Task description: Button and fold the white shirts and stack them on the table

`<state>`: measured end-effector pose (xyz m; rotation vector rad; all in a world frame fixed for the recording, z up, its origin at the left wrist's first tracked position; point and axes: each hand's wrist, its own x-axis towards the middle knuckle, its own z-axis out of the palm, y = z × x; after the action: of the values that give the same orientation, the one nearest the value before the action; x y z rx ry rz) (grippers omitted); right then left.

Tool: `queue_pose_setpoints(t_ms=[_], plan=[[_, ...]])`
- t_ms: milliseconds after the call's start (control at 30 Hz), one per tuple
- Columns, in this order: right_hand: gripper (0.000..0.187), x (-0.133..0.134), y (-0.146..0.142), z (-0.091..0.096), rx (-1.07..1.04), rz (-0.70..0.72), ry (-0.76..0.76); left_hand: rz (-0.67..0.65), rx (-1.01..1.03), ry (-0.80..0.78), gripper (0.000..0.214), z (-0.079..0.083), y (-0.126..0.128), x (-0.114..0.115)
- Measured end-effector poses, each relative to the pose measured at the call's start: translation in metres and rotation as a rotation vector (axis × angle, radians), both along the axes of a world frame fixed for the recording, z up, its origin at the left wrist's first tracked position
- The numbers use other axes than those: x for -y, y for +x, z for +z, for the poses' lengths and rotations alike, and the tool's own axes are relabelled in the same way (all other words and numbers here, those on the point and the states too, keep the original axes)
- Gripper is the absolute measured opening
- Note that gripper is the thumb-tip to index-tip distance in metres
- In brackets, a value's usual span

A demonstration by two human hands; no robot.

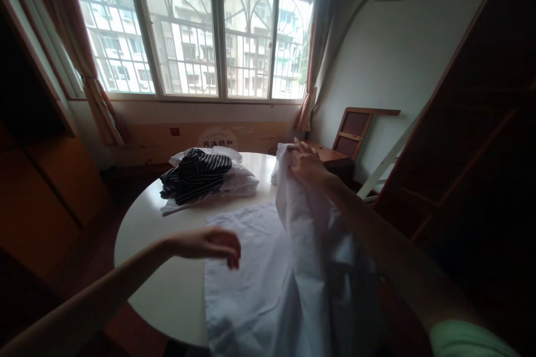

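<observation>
A large piece of white cloth [255, 268], perhaps a garment, lies partly flat on the round white table [163, 268]. Its right part is lifted in folds and hangs toward the table's front right edge. At the top of the raised part, my right hand [307, 162] is closed on the cloth. My left hand [213, 245] hovers above the left side of the cloth, fingers bent downward and a little blurred, with nothing visible in them. Beyond it lies a heap with a black striped garment [201, 170] on top of white clothes [240, 181].
Behind the table, a long cardboard panel [154, 142] leans under the barred windows [184, 33]. A wooden chair-like frame [355, 128] stands at the back right, by a brown wooden surface [330, 153]. Dark furniture [464, 139] rises on the right.
</observation>
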<state>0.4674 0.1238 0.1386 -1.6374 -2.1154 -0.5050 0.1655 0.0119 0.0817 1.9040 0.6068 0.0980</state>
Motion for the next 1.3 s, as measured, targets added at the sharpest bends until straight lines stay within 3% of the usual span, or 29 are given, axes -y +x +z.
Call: queue_pose_setpoints(t_ms=[100, 133, 233, 333, 433, 533, 633, 733, 833, 900, 933, 1000, 1100, 1300], plan=[[0.034, -0.008, 0.000, -0.021, -0.053, 0.100, -0.047, 0.432, -0.060, 0.513, 0.041, -0.023, 0.003, -0.056], [0.032, -0.009, 0.007, -0.029, -0.078, 0.106, -0.050, 0.521, -0.113, 0.628, 0.044, -0.035, 0.002, -0.071], [0.032, -0.007, 0.041, -0.054, -0.140, 0.051, -0.125, 0.522, -0.186, 0.710, 0.051, -0.068, 0.006, -0.092], [0.042, 0.002, 0.076, -0.077, -0.193, -0.092, -0.315, 0.458, -0.182, 0.726, 0.053, -0.084, 0.017, -0.082], [0.056, 0.015, 0.094, -0.094, -0.213, -0.150, -0.485, 0.373, -0.141, 0.716, 0.041, -0.082, 0.028, -0.064], [0.045, 0.026, 0.096, -0.103, -0.197, -0.134, -0.579, 0.300, -0.151, 0.756, 0.039, -0.074, 0.026, -0.052], [0.025, 0.031, 0.094, -0.105, -0.165, -0.094, -0.606, 0.335, -0.247, 0.815, 0.027, -0.071, 0.000, -0.046], [0.019, 0.034, 0.091, -0.104, -0.147, -0.110, -0.562, 0.399, -0.418, 0.800, 0.020, -0.067, -0.049, -0.038], [0.019, 0.037, 0.085, -0.102, -0.150, -0.100, -0.529, 0.374, -0.612, 0.472, 0.021, -0.053, -0.101, -0.031], [0.017, 0.039, 0.076, -0.100, -0.119, -0.075, -0.496, 0.290, -0.662, 0.260, 0.022, -0.038, -0.122, -0.030], [0.016, 0.040, 0.071, -0.099, -0.089, -0.069, -0.466, 0.262, -0.668, 0.226, 0.023, -0.030, -0.125, -0.033], [0.019, 0.041, 0.060, -0.098, -0.033, -0.070, -0.387, 0.276, -0.634, 0.309, 0.028, -0.017, -0.119, -0.044], [0.023, 0.042, 0.044, -0.096, -0.023, -0.057, -0.285, 0.411, -0.450, 0.507, 0.044, -0.013, -0.082, -0.073], [0.019, 0.044, 0.016, -0.086, -0.171, 0.050, -0.027, 0.606, 0.004, 0.540, 0.081, -0.044, 0.005, -0.120]])
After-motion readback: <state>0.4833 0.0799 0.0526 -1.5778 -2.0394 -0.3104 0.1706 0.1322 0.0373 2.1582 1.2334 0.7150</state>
